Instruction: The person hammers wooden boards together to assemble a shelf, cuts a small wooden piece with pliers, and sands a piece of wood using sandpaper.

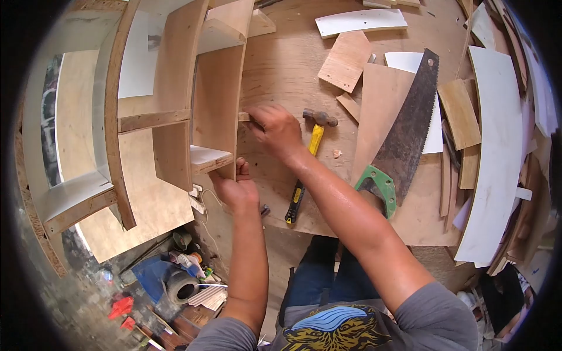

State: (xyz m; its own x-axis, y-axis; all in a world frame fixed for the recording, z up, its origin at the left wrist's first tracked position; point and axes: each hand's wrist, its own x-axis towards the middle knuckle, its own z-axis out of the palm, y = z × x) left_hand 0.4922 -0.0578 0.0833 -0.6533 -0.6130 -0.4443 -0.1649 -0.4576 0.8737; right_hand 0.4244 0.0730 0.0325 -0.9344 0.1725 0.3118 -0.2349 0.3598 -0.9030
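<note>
My left hand [237, 190] is closed around the lower end of an upright panel [218, 96], part of a plywood shelf unit [155, 120] with several compartments. Close above that hand is a short shelf board [211, 161] with a white upper face. My right hand [275, 133] pinches a small wood block [243, 117] at the right side of the panel; its fingers hide part of the block. A claw-less hammer [315, 139] with a yellow and black handle lies right of my right hand, partly behind the forearm.
On the plywood table [275, 58], a handsaw [407, 126] with a green handle rests over wood offcuts [346, 61]. Long white boards [494, 152] and strips crowd the right side. On the floor at lower left are a roll of tape [181, 288] and scattered clutter.
</note>
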